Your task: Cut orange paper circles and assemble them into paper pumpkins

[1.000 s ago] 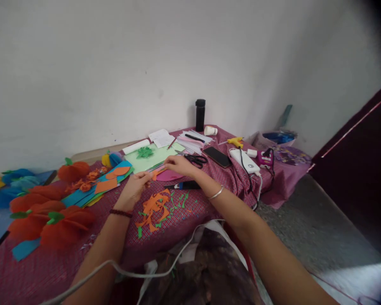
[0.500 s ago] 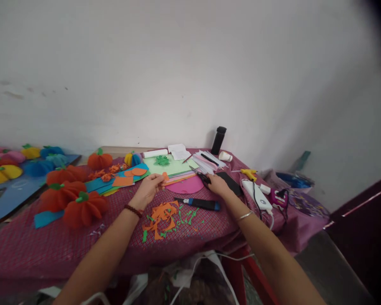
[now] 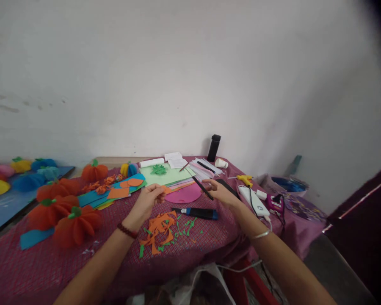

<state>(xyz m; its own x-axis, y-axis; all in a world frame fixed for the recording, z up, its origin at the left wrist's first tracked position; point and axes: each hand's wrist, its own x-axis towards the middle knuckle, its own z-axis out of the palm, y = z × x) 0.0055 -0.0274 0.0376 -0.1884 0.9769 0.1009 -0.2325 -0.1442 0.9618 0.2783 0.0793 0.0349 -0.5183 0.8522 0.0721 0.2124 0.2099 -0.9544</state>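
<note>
Over the bench (image 3: 114,222) with its maroon checked cloth, the left hand (image 3: 150,197) pinches a small piece of orange paper (image 3: 166,189) between thumb and fingers, beside a rounded sheet of magenta paper (image 3: 186,194). To its right, the right hand (image 3: 220,192) grips a pair of slim black scissors (image 3: 203,189), seen almost edge-on, blades pointing toward the wall (image 3: 184,76); the exact finger placement is unclear. Nearer the person lie a black-and-blue utility cutter (image 3: 200,213) and a tangle of curled orange paper offcuts (image 3: 158,231) mixed with thin green paper scraps (image 3: 186,228).
</note>
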